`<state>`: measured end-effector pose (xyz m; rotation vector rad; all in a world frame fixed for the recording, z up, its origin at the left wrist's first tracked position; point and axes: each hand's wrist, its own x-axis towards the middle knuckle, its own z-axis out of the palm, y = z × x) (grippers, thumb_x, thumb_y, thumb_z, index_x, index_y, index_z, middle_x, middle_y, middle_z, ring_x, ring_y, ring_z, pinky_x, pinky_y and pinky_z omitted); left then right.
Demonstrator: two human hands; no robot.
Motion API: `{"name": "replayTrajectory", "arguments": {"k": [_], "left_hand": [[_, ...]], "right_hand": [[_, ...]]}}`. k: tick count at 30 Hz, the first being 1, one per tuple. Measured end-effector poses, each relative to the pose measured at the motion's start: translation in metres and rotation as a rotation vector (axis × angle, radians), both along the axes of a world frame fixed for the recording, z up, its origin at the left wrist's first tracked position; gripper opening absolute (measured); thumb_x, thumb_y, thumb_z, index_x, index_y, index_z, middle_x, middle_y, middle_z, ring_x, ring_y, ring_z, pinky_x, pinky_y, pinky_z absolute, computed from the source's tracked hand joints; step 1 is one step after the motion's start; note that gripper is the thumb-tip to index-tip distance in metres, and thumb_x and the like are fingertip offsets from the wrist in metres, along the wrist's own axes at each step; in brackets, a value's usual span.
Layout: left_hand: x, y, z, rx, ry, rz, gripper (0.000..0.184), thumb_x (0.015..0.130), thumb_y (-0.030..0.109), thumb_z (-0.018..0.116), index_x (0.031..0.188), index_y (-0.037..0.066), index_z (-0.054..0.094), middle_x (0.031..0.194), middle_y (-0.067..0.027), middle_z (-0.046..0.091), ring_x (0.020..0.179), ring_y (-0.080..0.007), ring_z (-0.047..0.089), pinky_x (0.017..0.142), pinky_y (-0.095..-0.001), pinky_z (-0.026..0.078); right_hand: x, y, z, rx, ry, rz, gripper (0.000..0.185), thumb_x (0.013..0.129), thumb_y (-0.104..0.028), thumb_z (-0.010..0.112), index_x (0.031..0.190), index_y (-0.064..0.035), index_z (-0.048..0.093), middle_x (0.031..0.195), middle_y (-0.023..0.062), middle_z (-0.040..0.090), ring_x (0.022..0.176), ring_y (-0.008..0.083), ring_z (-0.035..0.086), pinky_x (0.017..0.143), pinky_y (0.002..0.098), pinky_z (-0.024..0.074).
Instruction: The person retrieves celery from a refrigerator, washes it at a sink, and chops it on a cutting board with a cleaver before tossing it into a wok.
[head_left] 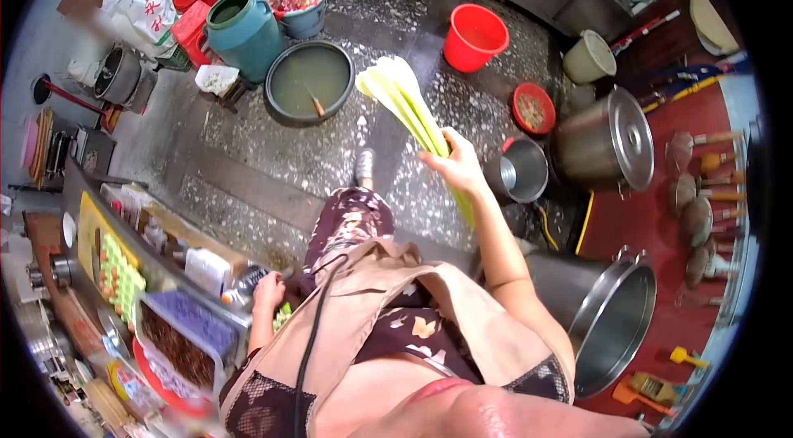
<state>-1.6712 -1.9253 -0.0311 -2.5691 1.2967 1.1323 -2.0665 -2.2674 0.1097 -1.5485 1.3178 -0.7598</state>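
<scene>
My right hand is closed round a bunch of celery, held out in front of my body. Its broad, pale end points up and left, and the green stalks run down past my wrist. My left hand hangs low at my left side, beside the counter. Its fingers are curled, and some green shows just below it. What the left hand holds is too small and partly hidden to name.
On the floor ahead stand a black tub of cloudy water, a teal barrel and a red bucket. Large steel pots line my right. The left counter holds a tray of dark food and a green egg tray.
</scene>
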Motion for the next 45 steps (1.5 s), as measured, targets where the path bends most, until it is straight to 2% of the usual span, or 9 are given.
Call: {"name": "replayTrajectory", "arguments": {"k": [5, 13, 16, 20, 23, 30, 36, 43, 45], "left_hand": [[0.037, -0.287, -0.075, 0.025, -0.133, -0.265, 0.028, 0.082, 0.024, 0.057, 0.103, 0.006, 0.062, 0.107, -0.0178, 0.064, 0.1, -0.0346, 0.061, 0.085, -0.0444, 0.049], [-0.034, -0.867, 0.084, -1.038, 0.461, -0.387, 0.028, 0.086, 0.016, 0.058, 0.112, 0.004, 0.06, 0.104, -0.0152, 0.064, 0.098, -0.0295, 0.063, 0.084, -0.0358, 0.05], [-0.039, -1.006, 0.102, -1.009, 0.42, -0.421, 0.027, 0.086, 0.016, 0.058, 0.11, 0.004, 0.06, 0.106, -0.0152, 0.064, 0.098, -0.0302, 0.062, 0.084, -0.0366, 0.05], [0.02, -1.121, 0.014, -1.081, 0.17, -0.546, 0.024, 0.086, 0.016, 0.056, 0.108, 0.007, 0.06, 0.108, -0.0164, 0.062, 0.1, -0.033, 0.059, 0.084, -0.0399, 0.049], [0.086, -1.11, -0.014, -0.433, -0.062, -0.538, 0.021, 0.083, 0.019, 0.056, 0.103, 0.011, 0.062, 0.105, -0.0144, 0.063, 0.098, -0.0328, 0.06, 0.081, -0.0442, 0.049], [0.179, -1.129, -0.007, -0.434, -0.201, 0.406, 0.024, 0.085, 0.024, 0.059, 0.102, 0.009, 0.066, 0.088, -0.0159, 0.068, 0.084, -0.0329, 0.066, 0.075, -0.0425, 0.051], [0.284, -1.464, -0.068, -1.072, 0.038, 0.355, 0.021, 0.09, 0.013, 0.055, 0.107, 0.005, 0.063, 0.099, -0.0117, 0.068, 0.091, -0.0202, 0.064, 0.081, -0.032, 0.051], [0.179, -1.977, 0.167, -1.359, 0.435, -0.156, 0.023, 0.091, 0.012, 0.057, 0.11, -0.001, 0.061, 0.104, -0.0105, 0.067, 0.092, -0.0158, 0.064, 0.082, -0.0268, 0.049], [0.142, -2.065, 0.225, -1.396, 0.846, -0.208, 0.022, 0.093, 0.007, 0.054, 0.113, -0.002, 0.058, 0.109, -0.0101, 0.066, 0.093, -0.0152, 0.064, 0.084, -0.0262, 0.049]], "right_hand": [[0.044, -0.178, 0.002, 0.128, -0.016, -0.053, 0.033, 0.071, -0.013, 0.077, 0.098, -0.0012, 0.061, 0.076, 0.0028, 0.063, 0.065, 0.0095, 0.056, 0.059, 0.0264, 0.0462], [-0.01, -0.394, 0.02, 0.207, 0.034, -0.412, 0.025, 0.074, -0.01, 0.075, 0.093, -0.0018, 0.06, 0.072, 0.001, 0.06, 0.058, 0.0073, 0.053, 0.05, 0.0242, 0.0427], [-0.026, -0.492, -0.001, 0.164, 0.083, -0.538, 0.025, 0.075, -0.009, 0.075, 0.093, -0.0019, 0.059, 0.069, -0.0001, 0.058, 0.054, 0.0064, 0.051, 0.048, 0.0229, 0.0419], [-0.025, -0.671, -0.036, 0.057, -0.016, -0.526, 0.026, 0.074, -0.011, 0.076, 0.094, -0.0024, 0.061, 0.07, 0.0008, 0.06, 0.055, 0.0069, 0.053, 0.05, 0.0236, 0.0439], [0.016, -0.827, -0.032, -0.059, 0.071, -0.419, 0.033, 0.076, -0.017, 0.073, 0.102, -0.0011, 0.061, 0.082, 0.005, 0.063, 0.068, 0.007, 0.056, 0.059, 0.0248, 0.0471], [0.169, -1.149, 0.046, 0.301, -0.325, 0.164, 0.028, 0.081, -0.011, 0.065, 0.106, -0.004, 0.053, 0.079, 0.0048, 0.062, 0.062, 0.0096, 0.057, 0.056, 0.0251, 0.0485], [0.243, -1.344, 0.029, 0.515, -0.583, 0.201, 0.023, 0.085, -0.021, 0.06, 0.101, -0.0051, 0.053, 0.077, 0.0071, 0.061, 0.059, 0.0147, 0.057, 0.055, 0.0281, 0.0484], [0.236, -1.496, 0.058, 0.663, -0.764, -0.127, 0.027, 0.087, -0.025, 0.062, 0.104, -0.0082, 0.05, 0.077, 0.0055, 0.057, 0.059, 0.014, 0.051, 0.052, 0.0275, 0.0439], [0.222, -1.539, 0.043, 0.725, -0.964, -0.172, 0.031, 0.088, -0.026, 0.062, 0.108, -0.0073, 0.049, 0.08, 0.0062, 0.056, 0.06, 0.0139, 0.05, 0.053, 0.027, 0.0438]]}}
